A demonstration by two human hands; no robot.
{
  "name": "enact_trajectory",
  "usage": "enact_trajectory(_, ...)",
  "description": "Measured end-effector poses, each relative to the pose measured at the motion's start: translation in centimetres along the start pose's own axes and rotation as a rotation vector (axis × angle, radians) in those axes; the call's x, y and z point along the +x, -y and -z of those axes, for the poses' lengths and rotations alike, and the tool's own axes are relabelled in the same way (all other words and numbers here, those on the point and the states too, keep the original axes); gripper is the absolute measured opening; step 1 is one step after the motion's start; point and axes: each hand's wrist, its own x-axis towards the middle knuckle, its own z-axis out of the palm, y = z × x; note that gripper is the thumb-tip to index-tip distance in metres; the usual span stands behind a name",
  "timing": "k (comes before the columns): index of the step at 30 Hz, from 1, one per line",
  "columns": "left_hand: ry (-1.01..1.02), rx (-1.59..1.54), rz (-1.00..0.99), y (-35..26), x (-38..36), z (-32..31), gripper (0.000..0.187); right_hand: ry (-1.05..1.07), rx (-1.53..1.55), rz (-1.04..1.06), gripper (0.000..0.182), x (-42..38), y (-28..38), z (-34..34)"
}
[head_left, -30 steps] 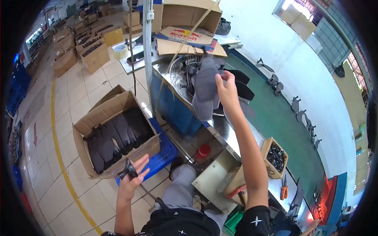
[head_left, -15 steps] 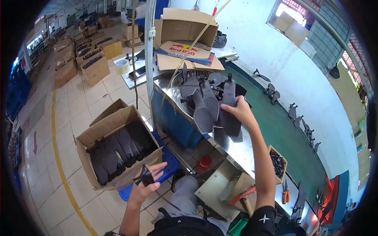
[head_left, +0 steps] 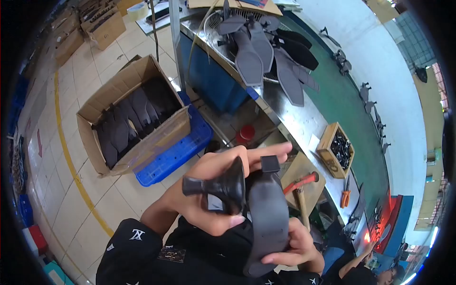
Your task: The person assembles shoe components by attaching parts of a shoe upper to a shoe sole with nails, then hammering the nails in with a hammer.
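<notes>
My left hand (head_left: 199, 213) is closed around a black shoe heel (head_left: 216, 190), flared at one end and narrow at the other. Whether a sole hangs behind this heel is hidden. Close beside it, my right hand (head_left: 300, 249) grips a dark grey shoe sole (head_left: 268, 213) by its lower end. The sole stands roughly upright before my chest, its small square black heel tip (head_left: 270, 163) facing up. Beyond, a pile of grey soles (head_left: 254, 52) lies in a wire basket (head_left: 212, 33) on the metal bench (head_left: 304, 118).
To the left, a cardboard box (head_left: 156, 135) of soles rests on a blue crate (head_left: 199, 137). The bench carries a wooden box (head_left: 327, 154) of small black parts and orange-handled pliers (head_left: 345, 197). A hammer (head_left: 301, 202) lies below. Another person's arm (head_left: 354, 263) is at lower right.
My right hand has lifted a sole from the pile and brought it toward my chest. My left hand has moved right and up with the heel, close to that sole. The view has tilted down.
</notes>
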Motion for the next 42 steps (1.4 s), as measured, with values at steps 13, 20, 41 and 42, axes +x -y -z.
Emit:
enact_trajectory(13, -0.171, 0.190, 0.126, 1.6, -0.6, -0.3, 0.076, -0.302, -0.159, -0.056, 0.059, 0.7, 1.0, 3.3)
enact_trajectory(20, -0.376, 0.741, 0.440, 1.8, -6.4, 3.0, 0.051, -0.597, -0.457, 0.345, 0.037, 23.8, 3.2, 22.0)
enact_trajectory(41, -0.592, 0.476, 0.342, 1.5, -8.5, 8.1, 0.054, -0.483, -0.024, -0.245, 0.033, 33.0, -1.5, 20.7)
enact_trajectory(42, -0.583, 0.447, 0.338, 1.4, -8.4, 8.2, 0.055, -0.486, -0.067, -0.205, 0.032, 31.0, -0.6, 20.7)
